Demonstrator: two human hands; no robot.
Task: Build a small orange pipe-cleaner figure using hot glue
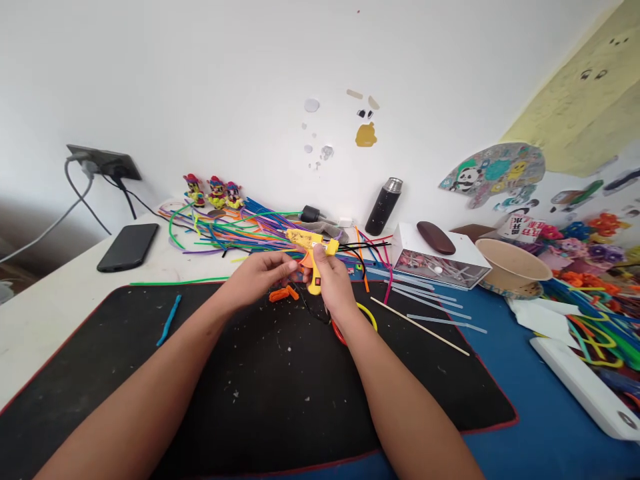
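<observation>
My right hand [334, 283] is wrapped around the handle of a yellow glue gun [305, 238], held above the back of a black mat [270, 393]. The gun's nozzle points left. Close beside its orange trigger, my left hand [267, 275] is closed with fingertips pinched together; what they hold, if anything, is too small to make out. Just below my hands lie several short orange fuzzy pieces [281, 294]. A red and yellow looped handle [370, 315] shows partly behind my right wrist. A blue twisted fuzzy piece [169, 321] rests at the mat's left.
Colourful pipe cleaners [240, 230] spread along the wall, near small figurines [216, 192]. Clear glue sticks [435, 300] and a wooden stick [420, 327] lie right. Farther out are a phone [129, 247], a black flask [384, 207], a white box [407, 243] and a bowl [515, 259].
</observation>
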